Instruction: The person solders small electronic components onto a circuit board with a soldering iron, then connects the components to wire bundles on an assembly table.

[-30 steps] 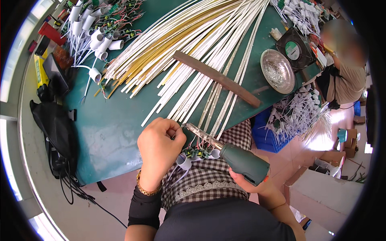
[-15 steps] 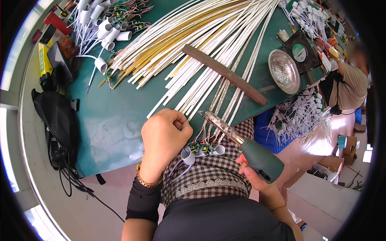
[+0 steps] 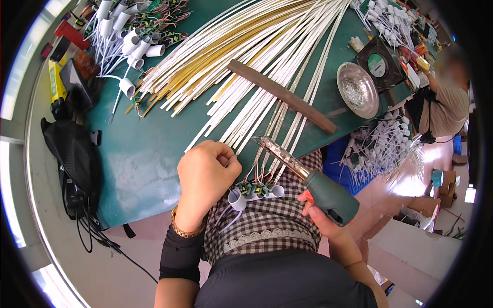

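Your right hand [image 3: 324, 218] is wrapped around the green handle of the soldering iron [image 3: 333, 194], whose crusted metal barrel slants up and left, its tip near your left hand [image 3: 208, 167] but apart from it. Your left hand is curled in at the near ends of the white LED strips [image 3: 251, 118]; its fingertips are hidden, so you cannot tell whether they pinch a strip or a wire. Those strips fan across the green tabletop [image 3: 133, 185] under a brown bar [image 3: 282, 96]. Just below, small green circuit boards [image 3: 259, 189] with thin red wires sit by white plastic caps [image 3: 237, 199] over your checked apron [image 3: 267, 220]. Expect the strips to be light and springy, likely to slide apart; take each close to its end. The wires look soft and their joints probably fragile, so hold them by the insulation. Your iron should feel heavier; keep hold of the handle only, as the barrel may well be hot.
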`<state>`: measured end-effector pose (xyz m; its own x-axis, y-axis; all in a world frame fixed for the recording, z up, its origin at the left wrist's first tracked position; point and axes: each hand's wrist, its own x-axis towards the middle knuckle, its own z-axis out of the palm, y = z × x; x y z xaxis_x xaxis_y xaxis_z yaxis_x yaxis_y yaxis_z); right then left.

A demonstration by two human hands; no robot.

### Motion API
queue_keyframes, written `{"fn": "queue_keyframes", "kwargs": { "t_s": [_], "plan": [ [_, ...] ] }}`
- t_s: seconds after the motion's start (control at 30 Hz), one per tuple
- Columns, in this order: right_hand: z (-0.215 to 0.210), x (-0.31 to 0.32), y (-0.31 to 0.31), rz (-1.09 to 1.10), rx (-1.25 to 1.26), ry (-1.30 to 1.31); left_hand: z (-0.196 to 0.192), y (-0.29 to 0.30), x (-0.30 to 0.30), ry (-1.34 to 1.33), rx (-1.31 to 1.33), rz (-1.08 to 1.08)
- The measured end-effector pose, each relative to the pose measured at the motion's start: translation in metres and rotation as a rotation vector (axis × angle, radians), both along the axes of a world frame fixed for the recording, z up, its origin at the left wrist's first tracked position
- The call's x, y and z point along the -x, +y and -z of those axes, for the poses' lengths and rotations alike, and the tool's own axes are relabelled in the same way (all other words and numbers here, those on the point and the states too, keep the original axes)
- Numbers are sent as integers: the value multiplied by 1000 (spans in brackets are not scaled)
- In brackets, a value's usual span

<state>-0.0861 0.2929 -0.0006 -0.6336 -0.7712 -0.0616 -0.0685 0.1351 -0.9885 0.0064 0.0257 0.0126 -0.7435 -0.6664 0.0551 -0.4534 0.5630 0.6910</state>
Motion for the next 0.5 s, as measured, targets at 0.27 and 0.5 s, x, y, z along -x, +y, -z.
{"fn": "queue_keyframes", "kwargs": {
  "t_s": [0.27, 0.5],
  "plan": [
    [1, -1, 1, 70, 103, 24, 2, 1, -1, 17, 6, 0],
    [2, 0, 8, 48, 57, 31, -3, 3, -1, 1, -37, -19]
  ]
}}
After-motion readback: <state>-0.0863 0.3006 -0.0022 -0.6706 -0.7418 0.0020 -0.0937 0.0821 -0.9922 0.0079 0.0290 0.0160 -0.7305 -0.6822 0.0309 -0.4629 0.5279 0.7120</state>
